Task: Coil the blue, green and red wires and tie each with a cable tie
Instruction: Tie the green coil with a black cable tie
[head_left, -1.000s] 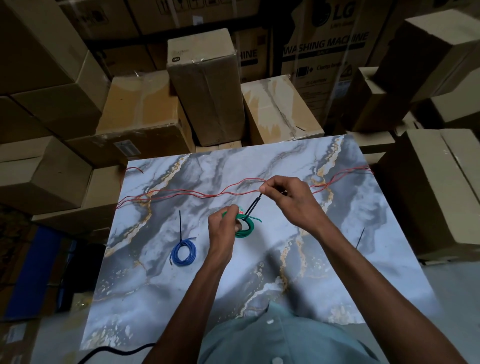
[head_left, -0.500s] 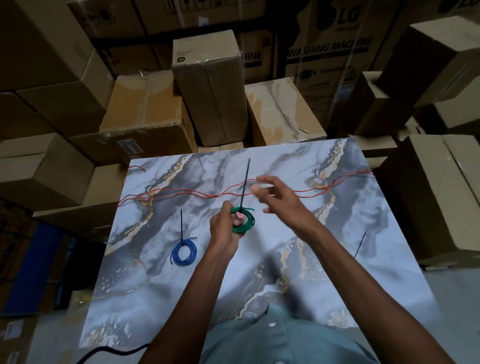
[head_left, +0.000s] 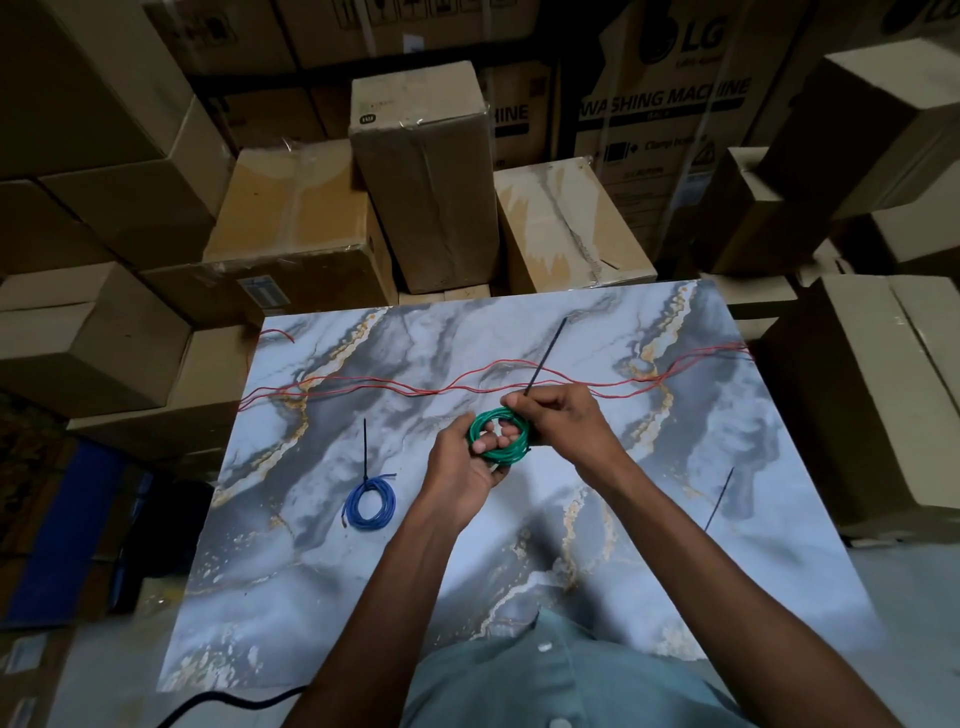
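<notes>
The green wire coil (head_left: 500, 435) is held just above the surface (head_left: 675, 571), between both hands. Judged from its look, it is light, thin and springy: the turns will fan out if the grip loosens, so hold it across the whole bundle, not by a single strand. The insulation is probably smooth and may slide under the tie until the tie is cinched.

The left hand (head_left: 460, 470) grips the coil from the near-left side, its fingers (head_left: 491, 441) passing through the ring and showing in its opening. The right hand (head_left: 561, 423) closes on the coil's right edge, where the black cable tie (head_left: 543, 358) wraps the bundle; the tie's free tail runs up and away from the right hand, over the red wire (head_left: 415, 387). Whether the thumb and forefinger pinch the tail or the tie's head cannot be told. The tail is stiff enough to stand straight unsupported; pull it along its own line while the left hand keeps the turns together.

Both forearms reach forward from the body and converge on the coil, wrists roughly level.

The blue wire coil (head_left: 370, 502), well to the left of the left hand, already carries a tie. The red wire lies uncoiled just beyond both hands. A spare cable tie (head_left: 719, 498) lies to the right of the right forearm.
</notes>
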